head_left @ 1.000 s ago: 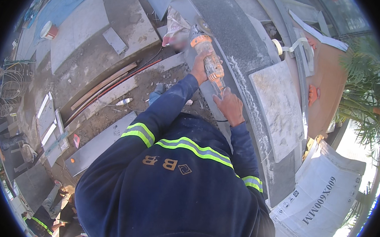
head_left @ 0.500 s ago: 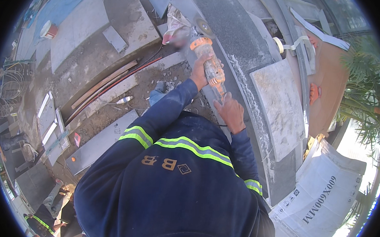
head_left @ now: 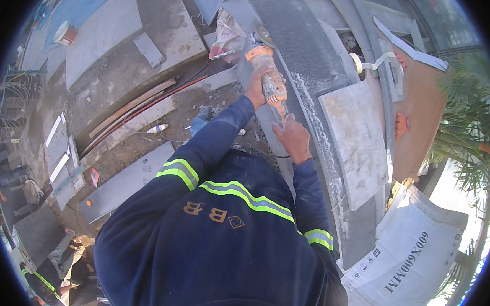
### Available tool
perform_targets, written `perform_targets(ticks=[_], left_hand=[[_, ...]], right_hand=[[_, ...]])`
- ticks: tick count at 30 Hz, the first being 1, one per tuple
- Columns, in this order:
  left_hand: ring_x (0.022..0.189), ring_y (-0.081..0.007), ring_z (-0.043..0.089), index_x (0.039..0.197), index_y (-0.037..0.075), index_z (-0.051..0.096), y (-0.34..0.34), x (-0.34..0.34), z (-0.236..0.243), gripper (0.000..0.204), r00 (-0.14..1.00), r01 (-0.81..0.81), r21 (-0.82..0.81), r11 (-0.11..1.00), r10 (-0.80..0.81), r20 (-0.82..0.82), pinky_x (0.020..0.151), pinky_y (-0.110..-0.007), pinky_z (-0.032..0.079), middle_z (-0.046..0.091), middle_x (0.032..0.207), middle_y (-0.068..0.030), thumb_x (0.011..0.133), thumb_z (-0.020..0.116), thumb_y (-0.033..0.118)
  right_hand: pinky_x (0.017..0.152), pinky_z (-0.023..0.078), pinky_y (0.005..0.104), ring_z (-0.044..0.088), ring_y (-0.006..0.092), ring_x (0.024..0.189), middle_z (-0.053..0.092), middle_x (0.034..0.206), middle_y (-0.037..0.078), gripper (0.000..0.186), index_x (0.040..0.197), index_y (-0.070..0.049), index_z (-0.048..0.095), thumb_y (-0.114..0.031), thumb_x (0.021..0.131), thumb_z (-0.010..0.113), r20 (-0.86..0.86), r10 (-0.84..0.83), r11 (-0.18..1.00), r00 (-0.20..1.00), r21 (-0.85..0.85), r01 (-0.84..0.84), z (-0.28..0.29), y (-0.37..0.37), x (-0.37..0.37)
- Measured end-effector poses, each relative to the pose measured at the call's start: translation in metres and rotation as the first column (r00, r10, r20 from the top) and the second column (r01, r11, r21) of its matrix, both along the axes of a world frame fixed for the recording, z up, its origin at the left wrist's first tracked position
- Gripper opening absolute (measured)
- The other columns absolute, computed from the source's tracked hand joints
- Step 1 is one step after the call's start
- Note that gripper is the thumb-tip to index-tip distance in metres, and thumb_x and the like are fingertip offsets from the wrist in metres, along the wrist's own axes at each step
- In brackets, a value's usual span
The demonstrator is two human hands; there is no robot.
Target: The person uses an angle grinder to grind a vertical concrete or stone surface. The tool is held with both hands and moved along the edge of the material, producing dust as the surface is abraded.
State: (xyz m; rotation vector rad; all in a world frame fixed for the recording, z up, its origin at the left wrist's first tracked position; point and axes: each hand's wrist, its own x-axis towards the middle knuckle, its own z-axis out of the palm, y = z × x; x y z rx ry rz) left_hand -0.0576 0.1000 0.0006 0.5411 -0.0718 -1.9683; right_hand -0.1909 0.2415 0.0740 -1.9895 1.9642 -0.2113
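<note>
An orange, dust-covered angle grinder (head_left: 272, 83) is held in both hands, its disc (head_left: 264, 35) at the far end against the edge of a dark grey stone slab (head_left: 303, 48). My left hand (head_left: 257, 87) wraps round the grinder's body, just behind its head. Farther back, my right hand (head_left: 293, 137) closes round the narrow rear handle. White dust lies in a line along the slab to the right of the tool. Beside the disc, on the left, is a crumpled white and pink sack (head_left: 226, 37). The exact contact of disc and stone is hard to make out.
A pale rough stone piece (head_left: 356, 142) rests on the slab at right, near a tape roll (head_left: 356, 63). Cardboard (head_left: 422, 109) and a printed white sheet (head_left: 409, 250) lie farther right. Red-orange rods (head_left: 147, 110) and a white-red bucket (head_left: 65, 34) are at left. Another person (head_left: 44, 284) is at lower left.
The view has shifted slightly. Both hands keep their hold on the grinder, and its disc stays near the slab's edge. The blurred dust over the sack has thinned.
</note>
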Motion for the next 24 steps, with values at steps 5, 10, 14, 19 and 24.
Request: perform_targets(ticks=[5,10,14,19,24], left_hand=[[0.083,-0.0337,0.067,0.115,0.005,0.050,0.003,0.002,0.002,0.044,0.999,-0.013,-0.055,0.998,0.011,-0.037,0.072,-0.051,0.058,0.061,0.092,-0.0165,0.081,0.070,0.025],[0.084,-0.0330,0.067,0.116,0.006,0.049,0.007,0.003,0.002,0.045,0.999,0.010,-0.065,0.998,-0.013,-0.040,0.072,-0.051,0.058,0.061,0.092,-0.0162,0.081,0.071,0.025],[0.084,-0.0325,0.067,0.116,0.007,0.049,0.013,0.002,0.003,0.045,0.998,0.020,-0.050,0.999,-0.023,-0.062,0.072,-0.051,0.058,0.061,0.092,-0.0159,0.081,0.071,0.026],[0.084,-0.0315,0.067,0.114,0.007,0.051,0.025,0.003,0.010,0.043,0.999,0.013,-0.031,0.999,-0.014,-0.035,0.073,-0.050,0.059,0.062,0.092,-0.0155,0.081,0.071,0.026],[0.083,-0.0311,0.067,0.109,0.006,0.054,0.028,0.003,0.010,0.038,0.998,0.024,-0.026,0.999,-0.025,-0.053,0.073,-0.049,0.059,0.063,0.091,-0.0156,0.081,0.071,0.026]], right_hand=[[0.065,0.053,0.0482,0.068,0.0387,0.076,0.068,0.077,0.020,0.042,0.098,-0.002,0.054,-0.039,0.085,0.069,-0.005,0.008,1.000,1.000,-0.010,-0.008,0.005,0.002,0.002],[0.072,0.052,0.0513,0.068,0.0433,0.082,0.069,0.082,0.025,0.046,0.098,0.001,0.054,-0.042,0.086,0.068,0.035,-0.010,0.999,0.999,0.032,0.009,0.007,0.006,0.000],[0.072,0.052,0.0512,0.068,0.0434,0.082,0.069,0.082,0.025,0.047,0.098,0.000,0.054,-0.043,0.086,0.067,0.004,-0.020,0.998,1.000,0.057,0.020,0.008,0.012,0.000],[0.063,0.053,0.0489,0.068,0.0400,0.072,0.068,0.075,0.021,0.042,0.094,-0.002,0.052,-0.040,0.086,0.069,-0.051,0.009,1.000,0.999,0.003,-0.009,0.006,0.021,0.000],[0.063,0.053,0.0494,0.068,0.0410,0.071,0.068,0.075,0.021,0.043,0.094,-0.002,0.052,-0.041,0.085,0.069,-0.042,0.023,1.000,0.999,-0.020,-0.023,0.006,0.025,-0.001]])
